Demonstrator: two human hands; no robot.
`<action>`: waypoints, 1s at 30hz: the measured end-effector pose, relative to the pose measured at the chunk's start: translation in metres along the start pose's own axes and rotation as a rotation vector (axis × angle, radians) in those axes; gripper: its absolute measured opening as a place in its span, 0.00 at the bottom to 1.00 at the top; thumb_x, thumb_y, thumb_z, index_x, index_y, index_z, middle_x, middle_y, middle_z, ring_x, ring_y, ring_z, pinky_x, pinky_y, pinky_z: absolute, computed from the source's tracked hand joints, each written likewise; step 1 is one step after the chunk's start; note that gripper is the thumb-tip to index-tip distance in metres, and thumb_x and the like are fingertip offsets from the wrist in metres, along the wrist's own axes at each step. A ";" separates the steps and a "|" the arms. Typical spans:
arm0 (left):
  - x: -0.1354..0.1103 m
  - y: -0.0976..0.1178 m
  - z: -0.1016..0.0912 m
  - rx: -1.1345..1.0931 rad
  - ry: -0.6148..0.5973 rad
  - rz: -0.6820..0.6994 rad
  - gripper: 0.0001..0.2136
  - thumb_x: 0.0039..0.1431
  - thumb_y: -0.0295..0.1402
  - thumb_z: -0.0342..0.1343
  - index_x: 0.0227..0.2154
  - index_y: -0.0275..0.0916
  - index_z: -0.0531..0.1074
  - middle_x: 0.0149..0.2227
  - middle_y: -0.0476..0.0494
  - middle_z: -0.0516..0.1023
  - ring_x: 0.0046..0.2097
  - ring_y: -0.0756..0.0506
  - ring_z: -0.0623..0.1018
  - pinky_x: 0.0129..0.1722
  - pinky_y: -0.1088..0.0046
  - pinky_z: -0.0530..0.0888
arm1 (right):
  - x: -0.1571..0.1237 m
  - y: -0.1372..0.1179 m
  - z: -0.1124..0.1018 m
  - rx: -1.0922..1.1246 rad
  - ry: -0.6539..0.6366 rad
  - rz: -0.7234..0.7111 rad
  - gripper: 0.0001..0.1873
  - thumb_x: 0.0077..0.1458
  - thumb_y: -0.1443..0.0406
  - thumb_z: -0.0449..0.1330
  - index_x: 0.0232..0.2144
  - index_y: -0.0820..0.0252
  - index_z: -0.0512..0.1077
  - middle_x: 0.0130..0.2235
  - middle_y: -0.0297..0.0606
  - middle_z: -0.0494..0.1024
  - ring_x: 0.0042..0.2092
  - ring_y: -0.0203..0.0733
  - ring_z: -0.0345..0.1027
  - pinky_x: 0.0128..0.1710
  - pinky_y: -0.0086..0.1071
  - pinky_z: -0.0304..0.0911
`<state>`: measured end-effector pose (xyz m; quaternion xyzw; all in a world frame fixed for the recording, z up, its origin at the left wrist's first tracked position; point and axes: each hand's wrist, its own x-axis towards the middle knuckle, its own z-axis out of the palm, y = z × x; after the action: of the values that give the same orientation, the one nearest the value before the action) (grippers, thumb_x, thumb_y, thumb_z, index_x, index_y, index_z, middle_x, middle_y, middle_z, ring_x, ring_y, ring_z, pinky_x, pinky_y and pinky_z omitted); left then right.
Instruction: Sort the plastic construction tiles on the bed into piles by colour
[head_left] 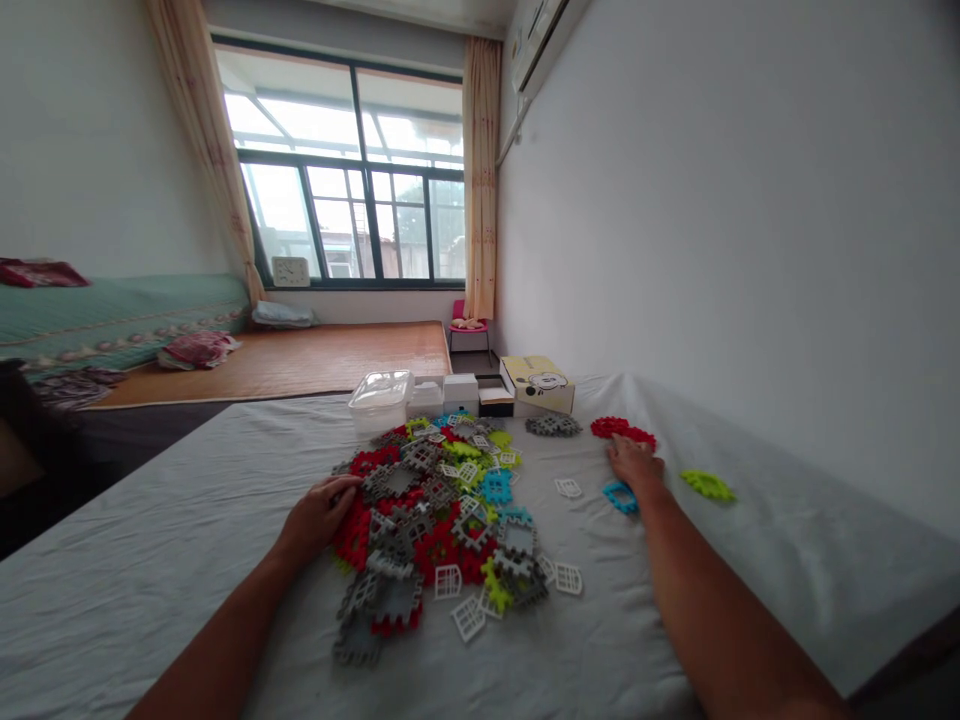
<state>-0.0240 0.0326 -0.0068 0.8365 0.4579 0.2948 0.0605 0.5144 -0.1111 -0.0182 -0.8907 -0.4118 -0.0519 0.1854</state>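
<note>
A heap of interlocking plastic building plates (439, 545) in grey, red, lime and blue lies on the cloth-covered table, with small white window-shaped pieces mixed in. My left hand (322, 512) rests at the heap's left edge, fingers stretched onto the grey and red plates. Further right, my right hand (636, 462) has its fingers at the near side of a red plate pile (622, 431); the fingertips are partly hidden and look closed on a red plate. Just below that hand lies a blue frame piece (620, 498). A lime plate (708, 485) sits to its right.
Behind the heap stand a clear plastic tub (381, 392), white boxes (460, 390) and a yellow-and-white carton (538, 384). Grey plates (553, 425) lie in front of the carton. A loose white window piece (568, 488) is between heap and right hand. The wall (735, 220) borders the right side.
</note>
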 end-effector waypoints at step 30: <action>-0.005 0.007 -0.004 -0.040 -0.017 -0.003 0.17 0.56 0.42 0.44 0.40 0.42 0.74 0.44 0.45 0.76 0.46 0.44 0.73 0.49 0.67 0.68 | -0.043 -0.060 -0.033 0.546 -0.400 -0.552 0.25 0.44 0.52 0.60 0.43 0.59 0.72 0.41 0.41 0.76 0.41 0.44 0.69 0.44 0.35 0.63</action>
<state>-0.0236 0.0241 -0.0032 0.8369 0.4528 0.2965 0.0816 0.4430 -0.1184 0.0193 -0.6581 -0.6609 0.1845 0.3098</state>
